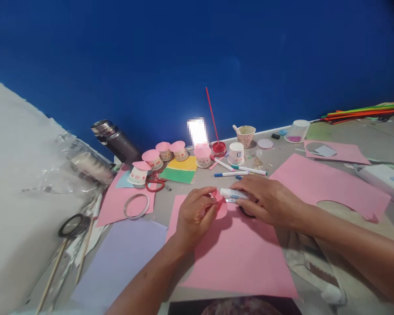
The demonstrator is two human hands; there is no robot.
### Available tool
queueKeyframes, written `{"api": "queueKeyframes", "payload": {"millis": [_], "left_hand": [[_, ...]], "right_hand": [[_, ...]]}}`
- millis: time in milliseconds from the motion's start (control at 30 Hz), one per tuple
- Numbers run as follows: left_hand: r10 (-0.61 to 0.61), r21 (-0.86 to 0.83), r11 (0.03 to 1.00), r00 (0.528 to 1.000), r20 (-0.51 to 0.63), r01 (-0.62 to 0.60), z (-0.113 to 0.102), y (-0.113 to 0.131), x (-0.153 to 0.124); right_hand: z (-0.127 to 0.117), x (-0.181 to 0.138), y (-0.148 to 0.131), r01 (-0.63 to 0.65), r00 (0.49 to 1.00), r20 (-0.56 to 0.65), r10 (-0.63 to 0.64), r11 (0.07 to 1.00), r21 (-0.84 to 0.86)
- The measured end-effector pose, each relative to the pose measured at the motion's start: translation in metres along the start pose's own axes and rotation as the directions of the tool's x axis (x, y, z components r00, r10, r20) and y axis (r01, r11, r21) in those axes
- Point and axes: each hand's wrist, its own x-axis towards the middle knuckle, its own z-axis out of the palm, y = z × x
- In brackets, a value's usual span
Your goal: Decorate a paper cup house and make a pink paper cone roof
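Observation:
My left hand [198, 210] is closed on a small curved piece of pink paper [221, 209]. Between the thumb and fingers of my right hand [265, 197] is a white glue stick [233, 194], its tip close to that paper. Dark scissors, partly hidden, lie under my right hand. Beneath both hands spreads a large pink sheet [236, 262]. Behind them stand upturned paper cups with drawn patterns, several topped with pink paper, such as the nearest cup [202, 157]; another cup [237, 154] has no top.
Felt-tip pens [231, 174] lie beyond my hands. Red-handled scissors [155, 184], a tape roll [136, 206] and a lilac sheet [124, 258] are leftward. A dark flask [116, 142] leans at the blue wall [151, 65]. A cut pink sheet [328, 183] lies right.

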Motion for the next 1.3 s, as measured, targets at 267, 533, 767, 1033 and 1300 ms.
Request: {"api": "queueKeyframes", "payload": {"millis": [267,533,767,1033,1300], "left_hand": [[0.123,0.09,0.987,0.989,0.081,-0.13,0.002,0.0,-0.002],[0.1,0.029,0.994,0.991,0.088,-0.103,0.002,-0.003,-0.001],[0.098,-0.083,0.993,0.985,0.145,-0.087,0.003,-0.001,0.002],[-0.225,-0.118,0.963,0.962,0.156,0.244,0.002,0.009,0.0],[-0.324,-0.095,0.937,0.938,0.127,0.336,0.004,0.014,-0.002]], "right_hand": [[-0.002,0.0,0.004,0.015,1.0,0.009,-0.014,0.999,-0.041],[0.002,-0.002,0.012,0.026,0.998,0.059,-0.026,1.0,-0.008],[-0.008,0.001,0.016,-0.021,0.96,0.28,-0.019,0.99,0.141],[-0.003,0.003,0.012,-0.073,0.957,0.291,0.003,0.971,0.228],[0.009,-0.003,0.003,-0.015,0.977,0.213,-0.004,0.996,0.088]]}}
